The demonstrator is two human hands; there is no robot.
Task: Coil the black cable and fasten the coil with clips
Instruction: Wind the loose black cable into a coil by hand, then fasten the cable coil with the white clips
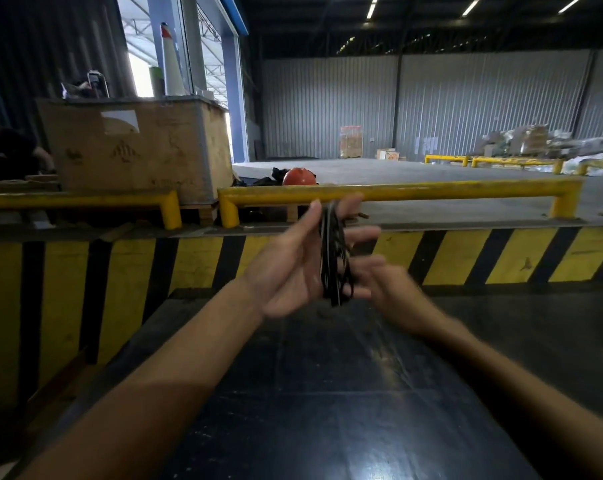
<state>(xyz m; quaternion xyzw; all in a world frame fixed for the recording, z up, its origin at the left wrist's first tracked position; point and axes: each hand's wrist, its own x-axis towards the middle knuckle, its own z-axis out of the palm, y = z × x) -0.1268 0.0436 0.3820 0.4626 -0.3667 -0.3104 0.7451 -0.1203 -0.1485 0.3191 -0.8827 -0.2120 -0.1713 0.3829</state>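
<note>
A bundle of black cable [334, 251] in several loops hangs upright between my two hands, in front of the striped dock wall. My left hand [293, 268] is raised palm-in with the loops resting across its fingers and thumb. My right hand [379, 282] is on the coil's right side, its fingers curled against the lower loops. Both hands are motion-blurred. No clips are visible.
A dark, shiny surface [327, 393] lies below my arms. Ahead is a yellow-and-black striped dock edge [500, 258] topped by yellow guard rails [397, 192]. A large cardboard-clad crate [137, 147] stands at the left, an orange helmet [299, 177] behind the rail.
</note>
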